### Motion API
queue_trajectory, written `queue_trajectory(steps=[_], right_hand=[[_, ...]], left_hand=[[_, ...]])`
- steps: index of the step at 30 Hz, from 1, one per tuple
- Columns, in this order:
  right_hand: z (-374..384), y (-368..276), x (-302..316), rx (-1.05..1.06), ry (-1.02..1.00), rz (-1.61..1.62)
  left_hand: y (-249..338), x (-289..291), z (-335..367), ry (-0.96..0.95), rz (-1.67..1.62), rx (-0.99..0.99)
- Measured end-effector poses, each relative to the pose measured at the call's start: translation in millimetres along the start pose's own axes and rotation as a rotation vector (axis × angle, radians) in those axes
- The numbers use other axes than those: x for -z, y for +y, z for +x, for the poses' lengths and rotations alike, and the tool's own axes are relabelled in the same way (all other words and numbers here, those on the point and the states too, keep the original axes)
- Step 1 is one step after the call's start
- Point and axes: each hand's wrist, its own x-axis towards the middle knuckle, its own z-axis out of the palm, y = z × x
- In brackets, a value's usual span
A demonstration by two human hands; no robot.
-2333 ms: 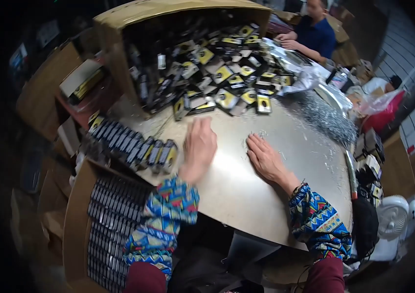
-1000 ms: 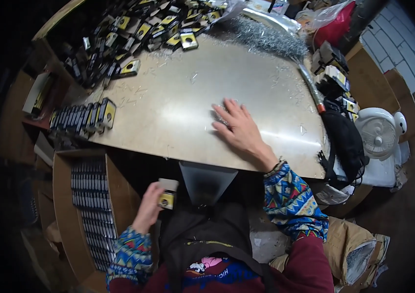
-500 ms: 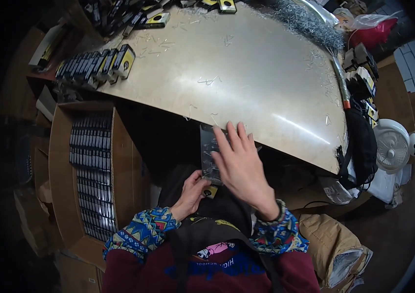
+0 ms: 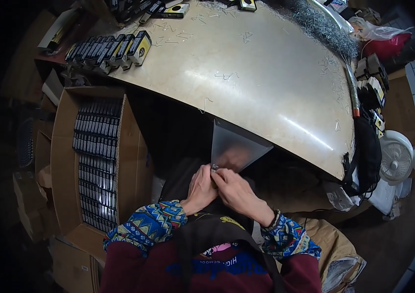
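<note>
Close together in front of my body, both hands are closed with the fingertips nearly meeting. My left hand [image 4: 200, 187] is wrapped round a small yellow-and-black box, which is now almost wholly hidden by the fingers. My right hand [image 4: 238, 193] pinches at the top of it, where a small shiny piece [image 4: 214, 167] shows; its kind is too small to make out. Just beyond the fingers a grey, glossy triangular panel [image 4: 239, 139] juts from under the table edge and mirrors a hand. A bent wire hook [image 4: 206, 105] lies at the table's near edge.
The metal-topped table [image 4: 266, 83] carries scattered wire hooks, a heap of hooks [image 4: 317, 29] at the far right and a row of small boxes [image 4: 140, 48] at left. A carton [image 4: 125, 132] packed with boxes stands left. At right are a white fan [image 4: 395, 155] and a brown sack [image 4: 332, 239].
My right hand has come down off the glossy panel and joined my left hand at the box. The hooks that lay on the panel no longer show there. The view has shifted slightly.
</note>
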Motion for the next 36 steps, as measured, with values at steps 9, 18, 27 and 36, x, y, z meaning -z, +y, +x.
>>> queue_trajectory(steps=[9, 18, 27, 36], right_hand=[[6, -4, 42, -0.145, 0.228, 0.415], [27, -2, 66, -0.218, 0.308, 0.165], [29, -8, 55, 0.058, 0.593, 0.024], [38, -15, 49, -0.306, 0.551, 0.827]], left_hand=[[15, 59, -13, 0.085, 0.085, -0.236], [56, 55, 29, 0.186, 0.000, -0.321], [79, 58, 50, 0.244, -0.155, -0.347], [95, 64, 56, 0.293, 0.045, -0.279]])
